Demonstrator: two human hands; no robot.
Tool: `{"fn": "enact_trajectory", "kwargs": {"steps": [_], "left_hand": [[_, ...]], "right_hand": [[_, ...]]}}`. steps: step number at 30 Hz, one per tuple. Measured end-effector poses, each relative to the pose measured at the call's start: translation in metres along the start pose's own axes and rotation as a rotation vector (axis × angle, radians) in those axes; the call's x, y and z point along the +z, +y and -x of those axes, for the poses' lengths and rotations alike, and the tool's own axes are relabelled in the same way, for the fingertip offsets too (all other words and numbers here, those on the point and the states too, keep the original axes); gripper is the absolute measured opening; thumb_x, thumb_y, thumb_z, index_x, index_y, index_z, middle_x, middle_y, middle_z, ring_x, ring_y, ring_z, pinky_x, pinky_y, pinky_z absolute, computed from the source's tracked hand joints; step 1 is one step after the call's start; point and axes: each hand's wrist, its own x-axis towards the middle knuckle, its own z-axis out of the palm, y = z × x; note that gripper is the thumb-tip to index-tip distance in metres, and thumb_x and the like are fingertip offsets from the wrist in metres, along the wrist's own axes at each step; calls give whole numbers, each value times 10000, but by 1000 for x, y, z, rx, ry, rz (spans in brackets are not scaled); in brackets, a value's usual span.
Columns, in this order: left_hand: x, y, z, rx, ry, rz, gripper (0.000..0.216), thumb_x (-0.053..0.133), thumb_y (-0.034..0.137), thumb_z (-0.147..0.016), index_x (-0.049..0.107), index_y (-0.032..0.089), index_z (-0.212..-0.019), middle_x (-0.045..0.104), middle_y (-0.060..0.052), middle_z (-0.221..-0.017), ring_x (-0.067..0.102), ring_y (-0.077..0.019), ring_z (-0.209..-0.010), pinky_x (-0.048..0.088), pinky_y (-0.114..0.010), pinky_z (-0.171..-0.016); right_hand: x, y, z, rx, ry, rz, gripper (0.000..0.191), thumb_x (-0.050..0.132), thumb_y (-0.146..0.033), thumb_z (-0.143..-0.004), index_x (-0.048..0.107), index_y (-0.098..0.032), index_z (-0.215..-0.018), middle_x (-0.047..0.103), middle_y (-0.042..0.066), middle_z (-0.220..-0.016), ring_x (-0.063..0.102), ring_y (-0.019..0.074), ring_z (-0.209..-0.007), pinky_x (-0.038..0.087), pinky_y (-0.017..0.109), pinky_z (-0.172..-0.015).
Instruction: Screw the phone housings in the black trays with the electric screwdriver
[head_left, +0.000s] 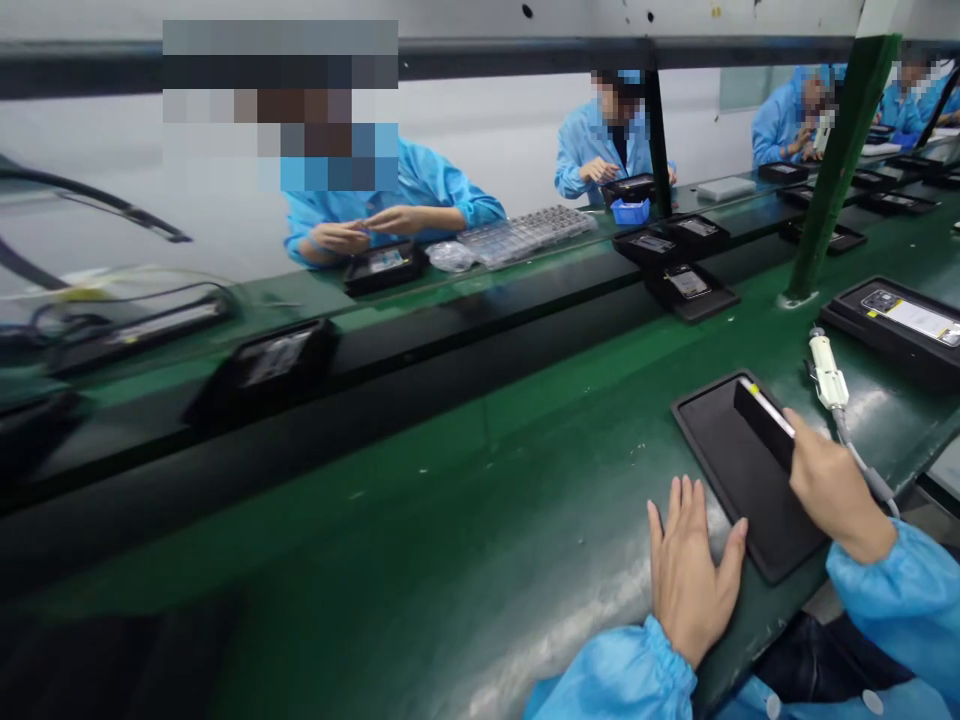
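Note:
My right hand (832, 485) grips a flat black device (769, 425) by its edge, its fingers closed on it. The device, perhaps a phone part, stands tilted on its side over a shallow black tray (757, 510); a white strip with a yellow end runs along its upper edge. My left hand (690, 570) lies flat on the green table with its fingers spread, and its thumb reaches the tray's near left rim. A white electric screwdriver (827, 372) with a grey cable rests just beyond my right hand.
At the far right sits a stack of black trays (892, 330) with a device in the top one. A green post (840, 170) rises from the table. Behind a dark conveyor strip (450, 345) carrying trays, co-workers in blue smocks sit beside a clear plastic tray (525, 237).

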Motion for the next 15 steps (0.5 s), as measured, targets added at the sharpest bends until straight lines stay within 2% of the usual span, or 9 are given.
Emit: {"fn": "enact_trajectory", "kwargs": {"steps": [2, 3, 5, 7, 9, 11, 15], "left_hand": [[5, 6, 0, -25, 18, -10, 708, 470, 543, -877, 413, 69, -1398, 341, -252, -1484, 214, -371, -1422, 118, -685, -1141], [8, 9, 0, -31, 36, -17, 722, 486, 546, -865, 411, 66, -1399, 309, -260, -1494, 180, -380, -1428, 98, -696, -1136], [15, 11, 1, -38, 60, -28, 710, 497, 494, -863, 397, 43, -1402, 257, -272, -1507, 124, -391, -1435, 71, -714, -1125], [20, 10, 3, -43, 63, -11, 665, 490, 394, -865, 380, 24, -1406, 232, -270, -1515, 101, -388, -1439, 49, -718, -1123], [21, 9, 5, -59, 77, 73, 627, 482, 315, -857, 378, 47, -1414, 255, -243, -1523, 103, -369, -1444, 43, -697, -1137], [18, 8, 4, -98, 109, 272, 600, 471, 276, -861, 371, 110, -1429, 333, -198, -1514, 169, -335, -1442, 118, -647, -1163], [4, 8, -4, -167, 123, 858, 573, 490, 229, -856, 384, 157, -1415, 470, -158, -1449, 434, -258, -1342, 399, -450, -1107]], "right_hand": [[-1, 13, -5, 156, 89, -155, 394, 310, -200, -959, 628, -77, -1156, 670, 86, -723, 628, 197, -561, 521, 290, -546], [0, 16, -4, 202, 114, -209, 383, 327, -228, -963, 641, -88, -1131, 682, 84, -745, 648, 201, -600, 541, 297, -575], [0, 20, 3, 206, 154, -255, 384, 332, -243, -967, 645, -89, -1126, 699, 119, -944, 684, 228, -833, 576, 341, -741], [-2, 21, 16, 168, 196, -253, 386, 336, -251, -976, 641, -89, -1150, 647, 139, -1151, 629, 244, -1065, 540, 387, -916], [-3, 23, 30, 181, 208, -244, 393, 363, -307, -986, 650, -94, -1149, 633, 142, -1182, 612, 261, -1105, 524, 418, -956], [-3, 26, 42, 232, 143, -282, 432, 394, -400, -983, 660, -103, -1150, 648, 139, -1152, 637, 278, -1055, 538, 436, -933], [-3, 29, 49, 413, -22, -515, 518, 514, -565, -906, 674, -137, -1150, 667, 124, -1112, 684, 272, -911, 598, 370, -789]]}}
